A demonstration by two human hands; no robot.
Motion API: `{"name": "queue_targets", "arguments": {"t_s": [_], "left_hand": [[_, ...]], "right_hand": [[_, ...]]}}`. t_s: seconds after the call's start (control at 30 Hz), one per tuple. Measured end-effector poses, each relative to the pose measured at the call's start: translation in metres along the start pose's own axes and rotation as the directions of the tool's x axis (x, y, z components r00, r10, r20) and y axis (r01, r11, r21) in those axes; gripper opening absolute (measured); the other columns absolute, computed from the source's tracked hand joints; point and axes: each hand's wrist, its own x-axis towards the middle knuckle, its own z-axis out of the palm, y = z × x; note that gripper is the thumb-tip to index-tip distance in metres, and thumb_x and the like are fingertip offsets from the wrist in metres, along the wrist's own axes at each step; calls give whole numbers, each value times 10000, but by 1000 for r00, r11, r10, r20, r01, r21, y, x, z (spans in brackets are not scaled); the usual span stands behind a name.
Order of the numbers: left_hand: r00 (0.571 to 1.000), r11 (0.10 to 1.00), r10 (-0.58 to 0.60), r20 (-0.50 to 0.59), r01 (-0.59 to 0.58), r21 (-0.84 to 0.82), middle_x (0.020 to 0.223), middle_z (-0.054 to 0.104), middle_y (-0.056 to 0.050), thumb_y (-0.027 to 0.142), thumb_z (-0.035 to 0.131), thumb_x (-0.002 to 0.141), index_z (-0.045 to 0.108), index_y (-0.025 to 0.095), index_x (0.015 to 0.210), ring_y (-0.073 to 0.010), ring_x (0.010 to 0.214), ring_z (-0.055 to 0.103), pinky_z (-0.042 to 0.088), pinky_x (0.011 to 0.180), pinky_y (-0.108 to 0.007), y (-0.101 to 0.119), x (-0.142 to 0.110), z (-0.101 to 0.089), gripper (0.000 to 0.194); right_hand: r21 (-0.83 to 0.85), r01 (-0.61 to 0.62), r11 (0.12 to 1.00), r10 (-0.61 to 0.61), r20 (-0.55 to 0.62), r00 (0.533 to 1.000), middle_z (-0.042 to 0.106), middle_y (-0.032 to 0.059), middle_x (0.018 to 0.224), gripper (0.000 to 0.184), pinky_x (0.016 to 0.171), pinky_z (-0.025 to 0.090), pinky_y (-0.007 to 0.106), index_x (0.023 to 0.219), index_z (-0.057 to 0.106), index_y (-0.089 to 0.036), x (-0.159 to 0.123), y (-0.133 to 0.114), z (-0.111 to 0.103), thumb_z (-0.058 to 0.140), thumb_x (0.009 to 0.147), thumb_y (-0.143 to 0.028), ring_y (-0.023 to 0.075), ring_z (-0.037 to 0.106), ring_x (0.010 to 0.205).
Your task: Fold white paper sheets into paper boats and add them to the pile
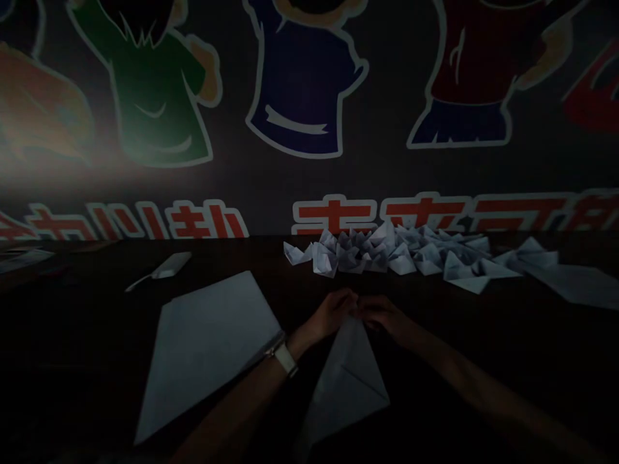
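Observation:
A folded sheet of white paper (349, 377) lies on the dark table (483, 335) in front of me, its pointed tip facing away. My left hand (333, 314) and my right hand (384, 317) meet at that tip, both with fingers pinched on the paper. A watch with a pale strap (285, 358) is on my left wrist. The room is very dim, so the fingers' fine detail is hard to make out.
A stack of flat white sheets (207, 348) lies left of my hands. A heap of several folded paper boats (396, 254) sits behind them, with looser folded sheets (570, 280) at the right. A small pale object (167, 266) lies far left. A cartoon mural covers the wall.

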Motion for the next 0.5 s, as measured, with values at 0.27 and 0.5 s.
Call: {"name": "queue_targets", "arguments": {"t_s": [0.27,0.5], "left_hand": [[998,993,53,18,-54,108,568,407,39,473,465,802,471,157,597,-85,556,374,304,527,-206,-1,0,-5,377],[972,980,123,-202,-152,-132,863,582,-50,406,544,774,555,160,933,-157,754,536,426,696,-281,-22,5,0,293]], "right_hand": [[-51,9,999,-15,-109,994,441,-55,494,324,451,280,206,548,530,-173,1,2,5,636,671,-454,75,385,471],[96,-7,995,16,-100,995,397,-55,473,392,394,301,216,597,501,-181,5,10,-3,535,721,-551,75,357,393]]}}
